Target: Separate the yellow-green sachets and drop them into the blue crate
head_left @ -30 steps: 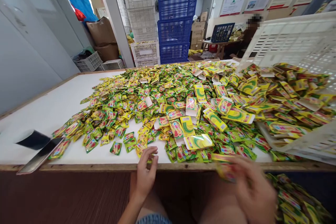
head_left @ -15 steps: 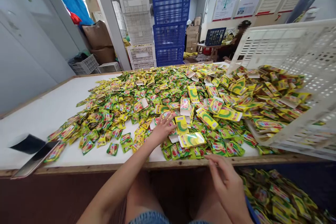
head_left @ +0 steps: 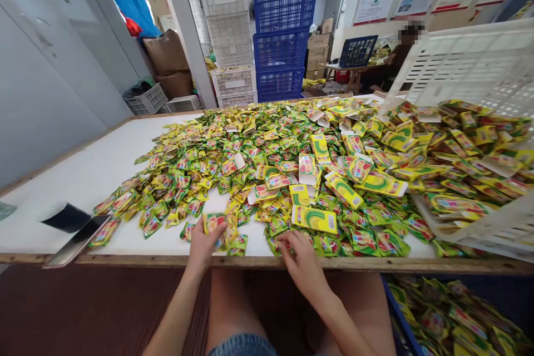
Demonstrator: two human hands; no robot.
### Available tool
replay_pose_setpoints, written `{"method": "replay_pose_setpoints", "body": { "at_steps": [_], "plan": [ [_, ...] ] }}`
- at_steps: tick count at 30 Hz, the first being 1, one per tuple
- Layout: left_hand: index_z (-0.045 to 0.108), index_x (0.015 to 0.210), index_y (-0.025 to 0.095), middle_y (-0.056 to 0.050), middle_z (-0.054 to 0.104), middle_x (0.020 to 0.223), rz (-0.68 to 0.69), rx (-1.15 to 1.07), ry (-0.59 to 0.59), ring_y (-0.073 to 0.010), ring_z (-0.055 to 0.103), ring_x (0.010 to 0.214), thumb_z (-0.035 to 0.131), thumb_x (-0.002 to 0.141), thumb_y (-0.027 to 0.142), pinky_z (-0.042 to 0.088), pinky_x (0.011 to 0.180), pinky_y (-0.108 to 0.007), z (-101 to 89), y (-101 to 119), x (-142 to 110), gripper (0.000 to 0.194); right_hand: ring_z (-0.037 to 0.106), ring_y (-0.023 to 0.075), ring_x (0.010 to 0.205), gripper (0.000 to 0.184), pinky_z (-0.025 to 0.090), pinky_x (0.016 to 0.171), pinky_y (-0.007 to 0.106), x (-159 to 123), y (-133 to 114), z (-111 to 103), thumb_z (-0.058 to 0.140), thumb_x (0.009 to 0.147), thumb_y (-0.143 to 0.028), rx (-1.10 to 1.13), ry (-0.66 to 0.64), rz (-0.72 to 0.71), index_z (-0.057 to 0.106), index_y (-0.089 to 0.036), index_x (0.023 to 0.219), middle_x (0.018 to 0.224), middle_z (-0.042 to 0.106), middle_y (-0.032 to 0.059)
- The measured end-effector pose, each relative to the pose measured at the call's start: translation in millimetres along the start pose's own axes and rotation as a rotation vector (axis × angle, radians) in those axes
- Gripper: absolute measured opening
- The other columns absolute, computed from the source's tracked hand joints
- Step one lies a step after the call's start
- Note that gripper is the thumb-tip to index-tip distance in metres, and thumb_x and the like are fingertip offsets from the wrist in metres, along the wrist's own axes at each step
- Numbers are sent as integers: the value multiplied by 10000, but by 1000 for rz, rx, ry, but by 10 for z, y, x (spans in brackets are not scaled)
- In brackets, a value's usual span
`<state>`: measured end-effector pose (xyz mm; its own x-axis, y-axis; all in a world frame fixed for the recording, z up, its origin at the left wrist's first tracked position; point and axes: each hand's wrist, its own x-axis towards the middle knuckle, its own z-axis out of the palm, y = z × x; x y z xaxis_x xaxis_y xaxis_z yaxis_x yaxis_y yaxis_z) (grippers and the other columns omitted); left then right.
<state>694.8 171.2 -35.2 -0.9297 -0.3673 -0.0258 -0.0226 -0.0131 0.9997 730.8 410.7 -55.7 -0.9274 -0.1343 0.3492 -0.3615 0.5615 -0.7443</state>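
A big heap of small yellow, green and red sachets (head_left: pixel 292 167) covers the white table (head_left: pixel 87 172). My left hand (head_left: pixel 204 242) is at the near edge, fingers closed round a sachet (head_left: pixel 213 222) that stands up out of the grip. My right hand (head_left: pixel 302 258) rests a little to the right, fingers curled onto the sachets at the heap's near edge. I cannot make out whether it grips one. A larger yellow packet (head_left: pixel 314 218) lies just above it.
A tipped white crate (head_left: pixel 471 72) spills sachets at the right. A blue bin (head_left: pixel 454 317) of sachets sits below the table's right end. A phone (head_left: pixel 75 240) overhangs the near left edge. Stacked blue crates (head_left: pixel 283 33) and white crates stand behind; another person sits at the far right.
My left hand drew back from the middle of the heap to the near edge and now holds a sachet. My right hand rose from below the table onto the heap's edge.
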Motion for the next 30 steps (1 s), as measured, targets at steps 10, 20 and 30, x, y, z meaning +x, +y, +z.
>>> {"method": "replay_pose_setpoints", "body": {
  "at_steps": [10,20,30],
  "plan": [
    [582,917,102,-61,671,826,-295,-434,-9,-214,661,760,760,596,263,539,666,-298,-491,-114,-434,400,487,293,910,259,364,797,428,618,-373,1018,615,738,-387,-250,-178,63,605,-137,806,883,571,150],
    [611,986,104,-100,666,929,-357,-466,-89,-244,648,854,754,599,236,521,759,-330,-479,-63,-410,433,530,121,644,170,424,585,225,835,-58,924,504,773,-286,228,-197,164,499,-152,877,760,575,11],
    [580,1037,97,-142,608,1089,-368,-277,-239,-206,634,864,678,712,297,515,701,-271,-311,-7,-320,395,562,162,842,273,425,747,272,798,-5,618,412,788,-113,150,-290,45,577,-189,993,938,617,33]
  ]
}}
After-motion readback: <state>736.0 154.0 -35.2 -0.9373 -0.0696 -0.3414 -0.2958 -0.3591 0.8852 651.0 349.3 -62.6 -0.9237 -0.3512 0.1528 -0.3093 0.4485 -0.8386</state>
